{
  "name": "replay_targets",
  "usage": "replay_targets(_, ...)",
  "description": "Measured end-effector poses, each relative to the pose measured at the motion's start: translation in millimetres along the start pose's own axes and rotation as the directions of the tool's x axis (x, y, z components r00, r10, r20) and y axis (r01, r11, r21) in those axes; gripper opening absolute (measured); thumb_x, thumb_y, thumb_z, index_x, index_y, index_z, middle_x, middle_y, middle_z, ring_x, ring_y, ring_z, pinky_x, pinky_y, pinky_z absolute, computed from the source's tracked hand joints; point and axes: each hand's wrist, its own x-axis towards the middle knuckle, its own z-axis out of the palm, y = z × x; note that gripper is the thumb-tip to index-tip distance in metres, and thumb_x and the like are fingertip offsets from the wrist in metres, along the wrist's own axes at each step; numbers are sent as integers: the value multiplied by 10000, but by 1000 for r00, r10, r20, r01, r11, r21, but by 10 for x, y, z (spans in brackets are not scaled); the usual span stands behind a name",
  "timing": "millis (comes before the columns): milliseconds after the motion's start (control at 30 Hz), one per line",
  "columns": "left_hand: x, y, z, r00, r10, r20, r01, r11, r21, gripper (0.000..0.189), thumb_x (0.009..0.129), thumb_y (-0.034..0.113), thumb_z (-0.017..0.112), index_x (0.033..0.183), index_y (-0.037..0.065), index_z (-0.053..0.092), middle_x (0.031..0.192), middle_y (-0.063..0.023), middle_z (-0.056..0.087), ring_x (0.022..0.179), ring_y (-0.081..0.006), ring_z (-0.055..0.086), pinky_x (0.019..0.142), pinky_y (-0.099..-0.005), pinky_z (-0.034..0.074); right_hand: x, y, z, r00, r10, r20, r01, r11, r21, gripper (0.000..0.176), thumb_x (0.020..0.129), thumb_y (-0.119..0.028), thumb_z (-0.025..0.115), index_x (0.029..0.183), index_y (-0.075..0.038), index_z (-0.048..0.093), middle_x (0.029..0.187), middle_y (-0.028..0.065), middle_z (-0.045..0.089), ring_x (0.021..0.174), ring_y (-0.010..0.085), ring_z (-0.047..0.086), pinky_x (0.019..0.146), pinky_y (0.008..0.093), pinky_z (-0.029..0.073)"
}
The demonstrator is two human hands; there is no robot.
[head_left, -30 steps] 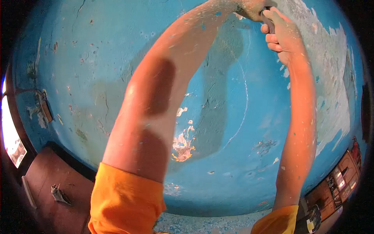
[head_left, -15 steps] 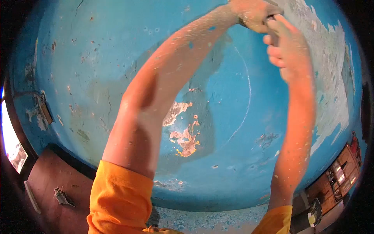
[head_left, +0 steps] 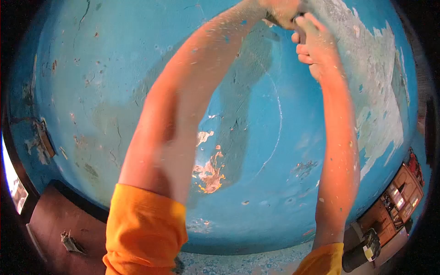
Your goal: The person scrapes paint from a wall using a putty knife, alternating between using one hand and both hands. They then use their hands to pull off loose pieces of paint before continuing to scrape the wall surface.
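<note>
A blue painted wall [head_left: 256,151] with cracks and chips fills most of the head view. Both arms reach up it to the top edge of the picture. My right hand [head_left: 317,46] is closed, its fingers wrapped round a dark handheld tool [head_left: 300,19]. Just above and to the left, my left hand [head_left: 284,11] is closed against the tool's upper end; it is blurred and partly cut off by the frame. The tool's working end is hidden. Close to the right of the hands lies a large pale bare patch [head_left: 362,68], stripped of paint. Paint flakes speckle both forearms.
A brown sofa-like surface [head_left: 59,217] at lower left bears a crumpled scrap [head_left: 72,242]. Beyond it is a bright opening [head_left: 13,178]. At lower right stand a wooden cabinet [head_left: 398,201] and a dark object with a pale label [head_left: 370,247]. Smaller chipped spots [head_left: 211,176] mark the wall.
The camera view has shifted, sliding the wall leftward in the picture. Both hands have moved together to the left and slightly up, keeping their grip.
</note>
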Motion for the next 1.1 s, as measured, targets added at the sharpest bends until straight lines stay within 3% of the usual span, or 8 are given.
replay_targets(267, -55, -103, -105, 1000, -18, 17, 16, 994, 108, 478, 600, 332, 711, 951, 34, 584, 893, -173, 599, 840, -372, 570, 769, -471, 463, 103, -34, 138, 1000, 8, -27, -7, 999, 52, 234, 896, -175, 518, 1097, -58, 538, 724, 54, 523, 482, 51, 360, 357, 201, 239)
replay_targets(500, -35, 282, -231, 999, -51, -12, 45, 953, -300, 416, 639, 313, 720, 920, 23, 618, 860, -206, 621, 809, -407, 599, 696, -472, 484, -179, -91, 135, 993, 110, -35, -105, 988, 114, 223, 911, -212, 546, 1080, -69, 529, 771, 51, 534, 476, 25, 322, 346, 170, 208)
replay_targets(567, 134, -46, -242, 860, -328, 390, 292, 945, 150, 403, 632, 298, 732, 912, 29, 623, 858, -202, 639, 807, -393, 609, 693, -465, 491, 288, -14, 9, 995, 98, -14, -96, 985, 141, 152, 923, -202, 514, 1009, -76, 525, 704, 47, 495, 451, 58, 345, 342, 195, 224)
replay_targets(733, -13, 208, -323, 991, -135, 7, 128, 921, -368, 412, 621, 308, 712, 896, 16, 615, 853, -197, 656, 799, -377, 618, 710, -439, 494, -10, -210, 64, 999, -15, 38, 16, 1000, -23, 135, 876, -178, 488, 919, -69, 554, 710, 58, 533, 453, 79, 361, 370, 211, 251)
replay_targets(833, -70, 170, -258, 948, -172, 269, 199, 977, -77, 404, 635, 312, 709, 887, 10, 621, 869, -210, 656, 826, -397, 616, 735, -448, 495, -133, 2, 219, 997, 73, 12, -74, 997, 22, 284, 895, -265, 572, 1071, -45, 535, 784, 46, 538, 481, 25, 328, 348, 159, 214)
replay_targets(933, 25, -220, -344, 949, -272, 160, 260, 961, 94, 425, 639, 345, 725, 907, 25, 646, 860, -205, 661, 828, -394, 622, 718, -449, 499, 514, -118, -34, 996, -41, 74, 35, 997, 75, 305, 894, -271, 572, 1105, -54, 534, 776, 44, 538, 472, 29, 329, 347, 165, 216)
replay_targets(1000, 121, -294, -401, 943, -310, 124, 315, 949, -24, 419, 652, 355, 729, 922, 45, 651, 853, -196, 666, 795, -376, 627, 684, -446, 501, 701, -355, -122, 976, 210, 52, -214, 974, 82, 134, 936, -191, 474, 898, -71, 521, 645, 41, 451, 430, 85, 374, 357, 232, 283)
replay_targets(1100, 109, -77, -363, 917, -353, 183, 384, 907, -174, 423, 657, 349, 729, 915, 25, 642, 862, -206, 665, 775, -380, 623, 682, -443, 499, 377, -328, -75, 997, 54, 58, -53, 998, -13, 216, 884, -217, 519, 1031, -63, 553, 718, 66, 523, 472, 85, 372, 367, 202, 254)
